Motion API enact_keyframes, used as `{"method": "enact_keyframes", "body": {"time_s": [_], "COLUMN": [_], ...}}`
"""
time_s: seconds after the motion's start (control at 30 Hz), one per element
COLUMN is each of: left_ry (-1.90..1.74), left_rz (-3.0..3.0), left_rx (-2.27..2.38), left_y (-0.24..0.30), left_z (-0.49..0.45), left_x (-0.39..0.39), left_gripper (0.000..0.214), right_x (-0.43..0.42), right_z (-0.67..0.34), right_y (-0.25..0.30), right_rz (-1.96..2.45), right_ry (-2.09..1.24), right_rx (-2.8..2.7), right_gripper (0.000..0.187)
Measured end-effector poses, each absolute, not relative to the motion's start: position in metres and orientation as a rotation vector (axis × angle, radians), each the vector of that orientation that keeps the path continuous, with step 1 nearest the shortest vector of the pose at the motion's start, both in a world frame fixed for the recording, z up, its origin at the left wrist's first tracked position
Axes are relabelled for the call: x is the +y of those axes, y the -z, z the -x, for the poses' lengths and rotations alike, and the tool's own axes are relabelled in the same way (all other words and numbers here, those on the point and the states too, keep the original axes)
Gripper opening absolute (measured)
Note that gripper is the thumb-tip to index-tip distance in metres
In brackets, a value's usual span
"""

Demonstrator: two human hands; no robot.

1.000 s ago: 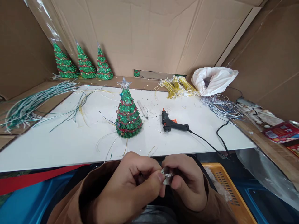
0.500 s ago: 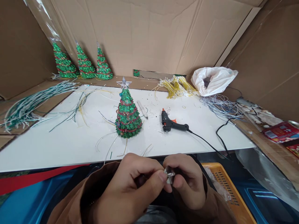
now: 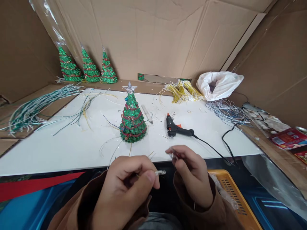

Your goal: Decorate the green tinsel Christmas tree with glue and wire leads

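My left hand (image 3: pixel 129 185) is closed, pinching a small whitish LED (image 3: pixel 160 172) with a clear tip between thumb and forefinger. Higher and to the right, my right hand (image 3: pixel 192 174) grips a small clear, shiny piece (image 3: pixel 174 154); the fingers partly cover it, so its exact kind is unclear. A gap separates the two hands. Beyond them, a glittery green Christmas tree figurine (image 3: pixel 133 123) stands upright on the white board, topped by a clear star (image 3: pixel 129 87). Thin wires (image 3: pixel 115 151) run from its base toward my left hand.
A black glue gun (image 3: pixel 177 126) lies right of the tree, near a white pen-like stick (image 3: pixel 147 114). Wire bundles lie left (image 3: pixel 45 103), back (image 3: pixel 179 91) and right (image 3: pixel 226 110). Several trees (image 3: pixel 91 67) stand behind. A white bag (image 3: pixel 223 83) and an orange basket (image 3: pixel 230 182) are on the right.
My hands have moved apart. The right hand rose with the clear piece, and the left shifted slightly left, keeping the LED. The view has tilted slightly.
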State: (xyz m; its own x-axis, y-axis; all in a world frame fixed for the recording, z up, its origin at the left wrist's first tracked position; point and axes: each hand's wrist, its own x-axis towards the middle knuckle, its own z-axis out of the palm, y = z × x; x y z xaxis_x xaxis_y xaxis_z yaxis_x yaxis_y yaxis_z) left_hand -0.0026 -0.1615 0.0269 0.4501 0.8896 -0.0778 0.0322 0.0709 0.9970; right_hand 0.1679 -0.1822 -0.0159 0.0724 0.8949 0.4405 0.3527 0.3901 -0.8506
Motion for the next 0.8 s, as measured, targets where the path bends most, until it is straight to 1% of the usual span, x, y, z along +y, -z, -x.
{"method": "enact_keyframes", "body": {"time_s": [0.07,0.13,0.2,0.3,0.4,0.47,0.57,0.6,0.67,0.73,0.8], "left_ry": [-0.938,-1.000,-0.994,-0.981,-0.985,-0.996,-0.950,-0.917,-0.858,-0.825,-0.819], "left_rz": [-1.484,-1.583,-1.639,-1.701,-1.745,-1.777,-1.862,-1.899,-1.967,-2.009,-2.009], "left_rx": [0.919,0.929,0.919,0.929,0.957,0.954,0.901,0.869,0.812,0.791,0.805], "left_y": [-0.027,-0.027,-0.027,-0.028,-0.027,-0.026,-0.024,-0.024,-0.025,-0.027,-0.028], "left_z": [0.002,0.001,-0.001,-0.002,-0.002,-0.003,-0.007,-0.008,-0.009,-0.008,-0.005], "left_x": [-0.158,-0.156,-0.155,-0.156,-0.157,-0.157,-0.157,-0.157,-0.157,-0.156,-0.155], "left_gripper": [0.029,0.026,0.025,0.026,0.027,0.028,0.028,0.028,0.027,0.026,0.025], "right_x": [-0.172,-0.158,-0.145,-0.132,-0.138,-0.153,-0.179,-0.185,-0.193,-0.195,-0.193], "right_z": [-0.168,-0.165,-0.161,-0.155,-0.153,-0.154,-0.153,-0.152,-0.151,-0.151,-0.154], "right_y": [0.022,0.032,0.042,0.050,0.043,0.032,0.016,0.013,0.007,0.004,0.000], "right_rz": [1.403,1.590,1.631,1.621,1.508,1.334,1.011,0.957,0.901,0.889,0.862], "right_ry": [-0.588,-0.498,-0.360,-0.167,-0.177,-0.279,-0.474,-0.492,-0.503,-0.464,-0.345], "right_rx": [-1.497,-1.565,-1.667,-1.671,-1.648,-1.611,-1.539,-1.507,-1.469,-1.428,-1.305], "right_gripper": [0.031,0.037,0.037,0.038,0.034,0.029,0.033,0.026,0.014,0.014,0.011]}}
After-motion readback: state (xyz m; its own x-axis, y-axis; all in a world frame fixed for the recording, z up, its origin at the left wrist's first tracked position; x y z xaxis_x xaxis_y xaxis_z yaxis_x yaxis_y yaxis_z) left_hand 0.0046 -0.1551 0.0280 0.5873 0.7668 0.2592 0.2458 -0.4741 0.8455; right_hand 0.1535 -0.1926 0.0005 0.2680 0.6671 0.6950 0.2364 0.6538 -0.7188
